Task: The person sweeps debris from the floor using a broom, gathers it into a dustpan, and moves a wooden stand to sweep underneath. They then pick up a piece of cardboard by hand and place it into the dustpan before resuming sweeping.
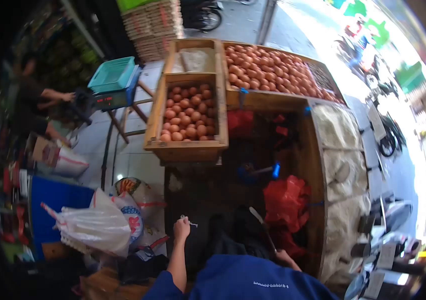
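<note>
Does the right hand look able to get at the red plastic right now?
Probably yes: the red plastic is just ahead of the right hand, nothing visible blocking it, though the long thin tool it holds may hamper grabbing.

A teal basket (113, 73) sits on a blue scale (118, 99).

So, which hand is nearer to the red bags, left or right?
The right. The right hand sits close to the red bags, on the side towards the person's body; the left hand is farther away, out to their left.
</note>
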### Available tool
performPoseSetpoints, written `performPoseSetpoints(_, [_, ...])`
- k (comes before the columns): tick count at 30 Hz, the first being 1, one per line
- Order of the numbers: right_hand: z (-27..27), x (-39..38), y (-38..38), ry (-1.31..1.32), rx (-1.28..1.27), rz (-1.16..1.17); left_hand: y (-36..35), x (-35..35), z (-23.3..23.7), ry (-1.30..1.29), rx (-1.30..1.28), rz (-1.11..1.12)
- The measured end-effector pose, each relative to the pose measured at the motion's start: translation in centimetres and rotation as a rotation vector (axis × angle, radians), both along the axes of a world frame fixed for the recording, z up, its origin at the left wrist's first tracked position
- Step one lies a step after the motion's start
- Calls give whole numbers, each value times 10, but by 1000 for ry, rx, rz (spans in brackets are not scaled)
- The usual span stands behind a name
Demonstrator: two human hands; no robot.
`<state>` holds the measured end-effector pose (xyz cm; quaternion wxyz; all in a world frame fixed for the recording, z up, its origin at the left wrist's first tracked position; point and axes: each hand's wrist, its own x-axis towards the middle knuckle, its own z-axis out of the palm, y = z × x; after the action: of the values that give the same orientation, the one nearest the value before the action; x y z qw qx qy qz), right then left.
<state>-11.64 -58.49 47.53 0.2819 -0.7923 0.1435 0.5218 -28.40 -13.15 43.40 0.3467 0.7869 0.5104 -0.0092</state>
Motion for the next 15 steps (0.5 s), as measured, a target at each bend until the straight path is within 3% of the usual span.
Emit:
performPoseSetpoints(2, [15,-1,13,-54,-11,106,-4,11,16,-59,-9,57])
performPoseSetpoints(3, [40,-2,32,8,-18,42,-5,10,17,53,-40,-27])
performPoseSetpoints(5, [2,-4,4,57,-64,73,-7,3,1,-11,0,-52])
performPoseSetpoints(6, [-6,-3,-1,18,-45,95,-4,10,32,-135,35,-53])
performPoseSetpoints(7, [-9,-5,1,-19,-30,102,2,11,35,-234,385,-184])
performPoseSetpoints(9, [6,-7,16,-26,8,76,12,23,60,-473,700,-161])
performPoseSetpoints(10, [6,-8,15,-13,19,36,9,21,40,-464,696,-169])
performPoseSetpoints(12, [14,-12,18,32,80,-63,7,9,-20,-586,-350,169])
performPoseSetpoints(13, [16,-11,21,57,77,-80,8,5,-12,-576,-355,149])
performPoseSetpoints(15, [3,-7,17,12,80,-76,14,17,10,-739,-919,494])
